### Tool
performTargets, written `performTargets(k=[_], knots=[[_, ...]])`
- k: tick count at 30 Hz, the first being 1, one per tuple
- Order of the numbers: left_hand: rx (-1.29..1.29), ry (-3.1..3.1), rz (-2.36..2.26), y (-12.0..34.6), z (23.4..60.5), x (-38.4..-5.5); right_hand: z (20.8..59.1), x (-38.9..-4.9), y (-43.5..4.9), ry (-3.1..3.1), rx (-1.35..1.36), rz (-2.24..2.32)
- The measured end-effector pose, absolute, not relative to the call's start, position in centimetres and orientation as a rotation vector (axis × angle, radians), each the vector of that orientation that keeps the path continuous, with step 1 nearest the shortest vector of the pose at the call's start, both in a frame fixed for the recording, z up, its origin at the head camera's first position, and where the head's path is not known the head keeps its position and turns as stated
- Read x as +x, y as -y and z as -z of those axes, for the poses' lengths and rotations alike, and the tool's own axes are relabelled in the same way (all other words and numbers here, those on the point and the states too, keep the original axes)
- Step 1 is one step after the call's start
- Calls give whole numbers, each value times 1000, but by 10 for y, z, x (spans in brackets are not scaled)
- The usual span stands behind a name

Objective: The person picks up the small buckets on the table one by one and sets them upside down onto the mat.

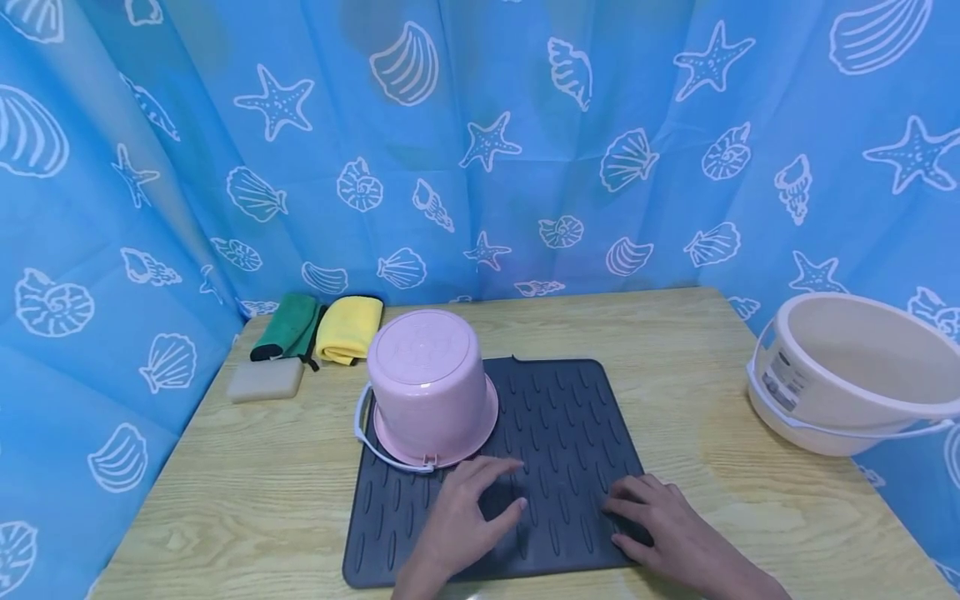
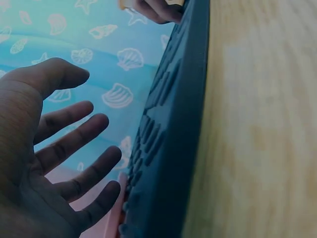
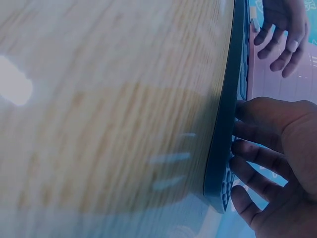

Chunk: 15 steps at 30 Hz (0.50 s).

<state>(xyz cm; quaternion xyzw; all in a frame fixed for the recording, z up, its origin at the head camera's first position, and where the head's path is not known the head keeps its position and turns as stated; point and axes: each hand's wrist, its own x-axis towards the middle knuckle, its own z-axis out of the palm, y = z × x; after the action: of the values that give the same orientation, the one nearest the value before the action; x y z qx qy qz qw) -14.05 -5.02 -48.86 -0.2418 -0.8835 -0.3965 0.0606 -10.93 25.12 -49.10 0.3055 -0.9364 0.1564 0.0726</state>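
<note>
Desk (image 1: 720, 533): showing wood grain
Curtain (image 1: 525, 183): hanging behind
Mat (image 1: 558, 467): one, lying mid-desk
Pink bucket (image 1: 431, 392): one, resting inverted on mat
Cloths (image 1: 348, 327): two, lying folded
Hands (image 1: 465, 521) (image 1: 652, 529): two, spreading fingers over mat

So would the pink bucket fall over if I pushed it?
Probably not: the pink bucket sits upside down, wide end lowest. It may drag rather than glide, since the dark mat beneath is ridged. It looks plastic, so likely light.
</note>
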Motion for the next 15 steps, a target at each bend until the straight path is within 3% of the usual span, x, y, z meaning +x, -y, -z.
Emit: performTargets(k=[15], knots=[[-811, 2721, 1099, 53, 503, -138, 493, -110, -251, 2784, 935, -465]])
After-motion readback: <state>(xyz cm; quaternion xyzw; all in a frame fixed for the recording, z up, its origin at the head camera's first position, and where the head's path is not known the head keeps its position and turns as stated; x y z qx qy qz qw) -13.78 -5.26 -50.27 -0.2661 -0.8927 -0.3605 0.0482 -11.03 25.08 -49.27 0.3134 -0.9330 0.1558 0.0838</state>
